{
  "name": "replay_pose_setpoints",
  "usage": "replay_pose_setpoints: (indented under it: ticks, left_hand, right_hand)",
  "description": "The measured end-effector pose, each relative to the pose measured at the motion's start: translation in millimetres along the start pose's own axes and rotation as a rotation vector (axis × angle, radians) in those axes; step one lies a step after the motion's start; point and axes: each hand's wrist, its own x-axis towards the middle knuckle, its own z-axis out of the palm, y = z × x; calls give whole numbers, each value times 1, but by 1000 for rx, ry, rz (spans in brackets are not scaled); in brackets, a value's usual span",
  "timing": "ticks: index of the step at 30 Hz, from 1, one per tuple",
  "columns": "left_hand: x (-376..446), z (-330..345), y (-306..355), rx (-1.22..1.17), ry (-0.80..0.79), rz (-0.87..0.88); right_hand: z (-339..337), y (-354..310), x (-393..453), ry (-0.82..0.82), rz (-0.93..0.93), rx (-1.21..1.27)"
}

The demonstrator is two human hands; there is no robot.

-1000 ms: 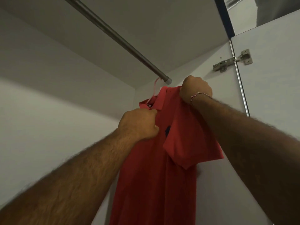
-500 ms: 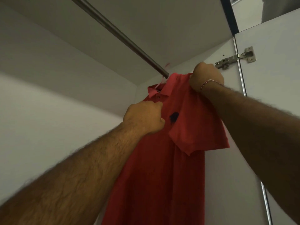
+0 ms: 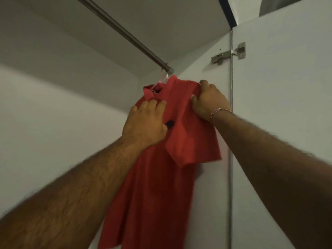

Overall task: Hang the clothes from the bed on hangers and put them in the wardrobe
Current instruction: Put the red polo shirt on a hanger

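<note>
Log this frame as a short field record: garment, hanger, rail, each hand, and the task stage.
garment: red polo shirt, hanging full length inside the wardrobe
hanger: pink hanger, hook over the rail at its right end
rail: metal rail, bare apart from this hanger
left hand: left hand resting on the shirt chest, fingers fairly straight
right hand: right hand gripping the shirt's shoulder
stage: shirt hung, hands not yet off

bare rod [image 3: 115, 26] left of shirt [image 3: 158, 177]
</note>
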Motion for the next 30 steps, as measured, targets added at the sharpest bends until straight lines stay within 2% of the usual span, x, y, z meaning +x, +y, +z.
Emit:
replay_pose_setpoints:
  ticks: [3,8,13,15,17,23,27,30]
  left_hand:
    - [-36,-4,38,-21,17,30]
    - [-125,-19,138,-93,10,93]
    - [-246,-36,266,-253,-132,160]
    - [-301,-45,324,-315,-250,167]
    - [-358,-57,381,-397,-383,179]
    - [-502,-101,514,-702,-628,302]
    - [-588,-157,581,-880,-845,479]
    - [-641,-207,620,-1009,-887,645]
  right_hand:
    - [-14,34,-69,50,-42,67]
    - [-71,96,-217,47,-131,-74]
    - [-144,165,-390,-127,-46,-153]
    - [-175,190,-465,-245,15,-173]
    - [-209,210,-537,-350,116,-190]
    - [-311,237,-717,-563,530,-261]
    - [-401,225,-822,-666,903,-359]
    - [-477,205,-889,-718,1144,-480]
